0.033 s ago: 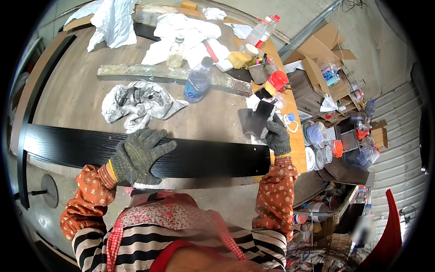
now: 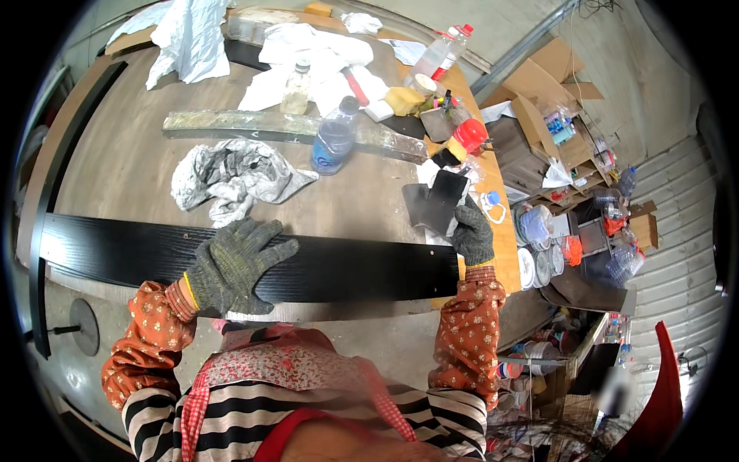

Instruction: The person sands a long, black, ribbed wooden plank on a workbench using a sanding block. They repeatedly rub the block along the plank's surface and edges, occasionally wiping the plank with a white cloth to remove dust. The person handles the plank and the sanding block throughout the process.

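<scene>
A long black board with visible wood grain lies across the near side of the table. My left hand, in a grey knitted glove, rests flat on it with the fingers spread. Beyond the board's right end, my right hand, gloved alike, is closed on a thin black rectangular piece; its exact kind is not clear. Dark grey sheets lie beside and under that piece. A crumpled, stained white cloth sits beyond my left hand, and a clear plastic bottle stands to its right.
A worn wooden strip lies across the table behind the bottle. White cloths, a glass jar and a red-capped container are farther back. Another black board runs along the left edge. Tubs and cardboard boxes stand at right.
The black piece in my right hand has tilted slightly, showing more of its flat face. My left hand stays in place on the board.
</scene>
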Motion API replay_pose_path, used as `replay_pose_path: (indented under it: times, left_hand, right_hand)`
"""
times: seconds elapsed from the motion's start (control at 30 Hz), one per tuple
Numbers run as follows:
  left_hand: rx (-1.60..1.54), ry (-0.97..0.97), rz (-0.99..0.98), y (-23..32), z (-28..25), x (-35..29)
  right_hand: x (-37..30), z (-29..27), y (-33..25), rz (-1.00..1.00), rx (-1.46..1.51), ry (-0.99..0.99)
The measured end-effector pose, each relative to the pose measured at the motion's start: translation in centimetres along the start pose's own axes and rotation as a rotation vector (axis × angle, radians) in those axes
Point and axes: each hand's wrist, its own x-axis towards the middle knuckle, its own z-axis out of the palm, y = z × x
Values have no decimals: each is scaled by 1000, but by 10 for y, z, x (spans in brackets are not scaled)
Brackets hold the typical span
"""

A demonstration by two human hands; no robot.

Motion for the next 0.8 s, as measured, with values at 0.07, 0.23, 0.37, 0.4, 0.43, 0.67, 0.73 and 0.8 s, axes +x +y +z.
replay_pose_path:
  times: [0.07,0.23,0.37,0.4,0.43,0.67,0.73,0.8]
  left_hand:
    - [32,5,-2,3,-2,0]
    - [5,-77,-19,5,-9,1]
    - [63,-165,11,5,-13,10]
    - [50,-188,29,4,-15,11]
    - [37,-211,47,3,-14,14]
    - [1,-161,75,13,-3,41]
    - [-21,-122,72,15,-5,41]
    - [-56,-104,80,14,-4,40]
  right_hand:
    - [-2,-17,6,-23,131,-24]
    - [-29,-14,5,-45,287,-30]
    - [-52,-16,-15,-79,-194,9]
    - [-56,-7,-20,-88,-419,22]
    - [-68,6,-28,-103,-652,84]
    - [-103,28,-18,-12,-1741,279]
    - [-102,19,8,-171,-1813,334]
    - [-95,17,28,-297,-1939,413]
